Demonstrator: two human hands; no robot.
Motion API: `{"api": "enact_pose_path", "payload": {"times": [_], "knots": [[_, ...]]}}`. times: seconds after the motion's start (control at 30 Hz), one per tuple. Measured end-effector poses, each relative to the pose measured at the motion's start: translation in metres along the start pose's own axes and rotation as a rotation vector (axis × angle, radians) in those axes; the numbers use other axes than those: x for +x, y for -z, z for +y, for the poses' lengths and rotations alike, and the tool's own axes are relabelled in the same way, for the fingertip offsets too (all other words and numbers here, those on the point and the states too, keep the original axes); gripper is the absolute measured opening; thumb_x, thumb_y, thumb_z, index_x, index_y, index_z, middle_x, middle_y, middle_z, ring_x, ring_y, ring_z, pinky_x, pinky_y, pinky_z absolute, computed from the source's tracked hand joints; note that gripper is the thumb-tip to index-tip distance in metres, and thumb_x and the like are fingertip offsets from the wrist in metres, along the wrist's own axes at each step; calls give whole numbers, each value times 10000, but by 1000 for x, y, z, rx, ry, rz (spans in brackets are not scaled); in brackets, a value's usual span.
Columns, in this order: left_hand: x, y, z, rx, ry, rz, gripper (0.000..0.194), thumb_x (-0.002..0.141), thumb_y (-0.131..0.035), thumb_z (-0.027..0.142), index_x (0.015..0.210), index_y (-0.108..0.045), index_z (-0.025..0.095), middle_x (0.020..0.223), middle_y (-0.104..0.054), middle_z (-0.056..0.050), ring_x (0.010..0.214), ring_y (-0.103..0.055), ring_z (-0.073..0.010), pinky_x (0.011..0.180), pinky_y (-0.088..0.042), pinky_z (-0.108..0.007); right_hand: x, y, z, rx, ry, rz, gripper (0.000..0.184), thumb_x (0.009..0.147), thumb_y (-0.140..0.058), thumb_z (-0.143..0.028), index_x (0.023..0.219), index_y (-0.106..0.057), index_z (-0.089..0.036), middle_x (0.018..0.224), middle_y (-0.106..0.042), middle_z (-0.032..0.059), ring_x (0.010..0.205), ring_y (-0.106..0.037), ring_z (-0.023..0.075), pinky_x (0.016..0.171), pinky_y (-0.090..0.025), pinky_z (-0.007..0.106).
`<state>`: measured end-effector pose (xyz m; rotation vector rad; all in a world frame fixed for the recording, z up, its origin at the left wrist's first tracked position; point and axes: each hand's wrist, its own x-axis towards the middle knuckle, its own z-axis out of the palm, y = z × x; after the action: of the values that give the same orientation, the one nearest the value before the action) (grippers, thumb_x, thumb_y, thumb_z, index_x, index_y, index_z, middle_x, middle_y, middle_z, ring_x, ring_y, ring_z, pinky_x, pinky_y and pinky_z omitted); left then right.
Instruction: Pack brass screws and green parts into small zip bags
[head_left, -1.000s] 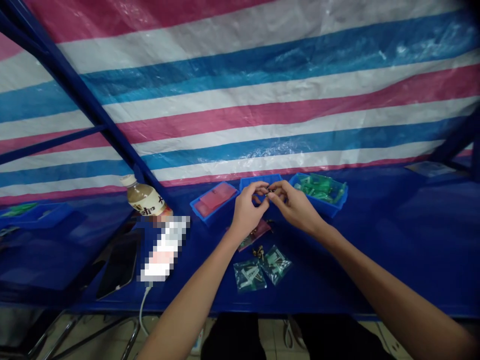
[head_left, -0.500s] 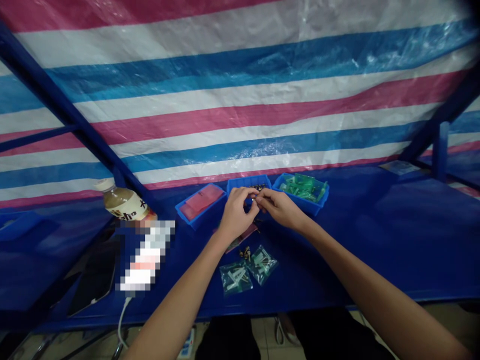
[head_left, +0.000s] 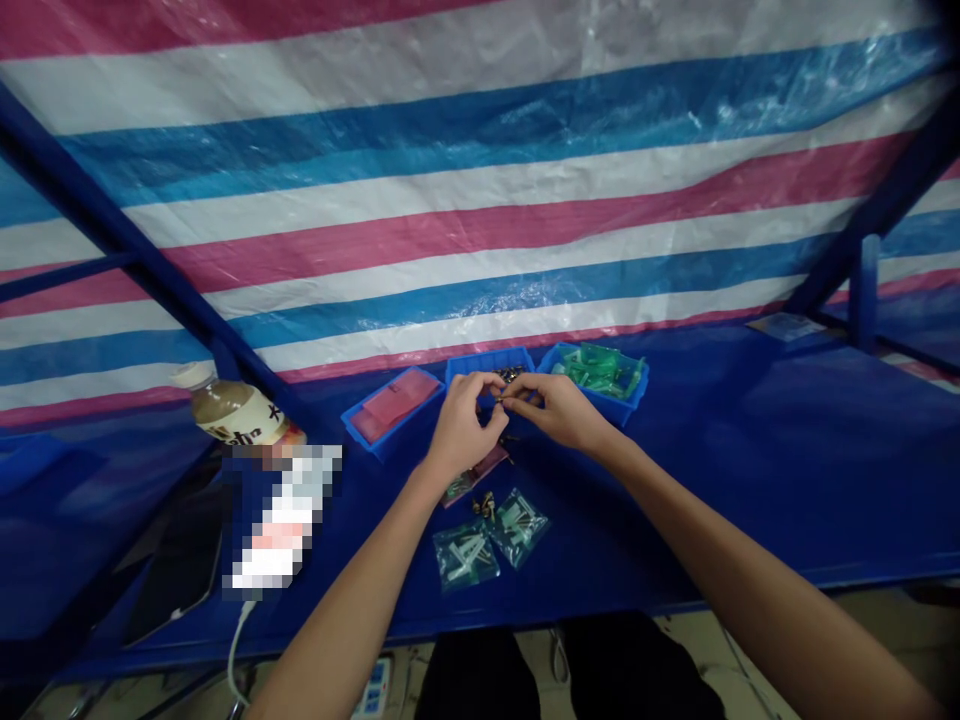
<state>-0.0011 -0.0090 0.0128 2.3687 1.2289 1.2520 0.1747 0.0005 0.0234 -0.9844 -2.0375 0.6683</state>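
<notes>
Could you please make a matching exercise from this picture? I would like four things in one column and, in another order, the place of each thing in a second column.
Things:
1. Small metal part
2. Green packets
3. Pink packets
4. Clear bags

Places:
A. Rightmost blue tray
B. Blue table, in front of the trays
C. Pinched between the left hand and right hand
D. Leftmost blue tray

Right pairs: 1-C, 2-A, 3-D, 4-B
</notes>
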Motion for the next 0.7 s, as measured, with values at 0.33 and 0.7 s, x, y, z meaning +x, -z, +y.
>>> {"api": "enact_pose_path", "payload": {"times": [0.33,0.7], "knots": [[1,1,-6,-110,164,14,327,765,-484,41,1010,-646,186,903,-665,-25,776,-585,-150,645,-437,-247,0,3,3,-29,58,166,76,832,-660,-191,871,-724,-203,831,-709,12,684,-593,125,622,-428,260],[5,-1,-9,-331,228,-57,255,838,-640,293,1068,-645,183,945,-676,-46,760,-594,-140,564,-402,-219,1,3,6,-21,-9,126,91,862,-630,-213,835,-713,-188,840,-728,29,732,-629,148,668,-439,268]]}}
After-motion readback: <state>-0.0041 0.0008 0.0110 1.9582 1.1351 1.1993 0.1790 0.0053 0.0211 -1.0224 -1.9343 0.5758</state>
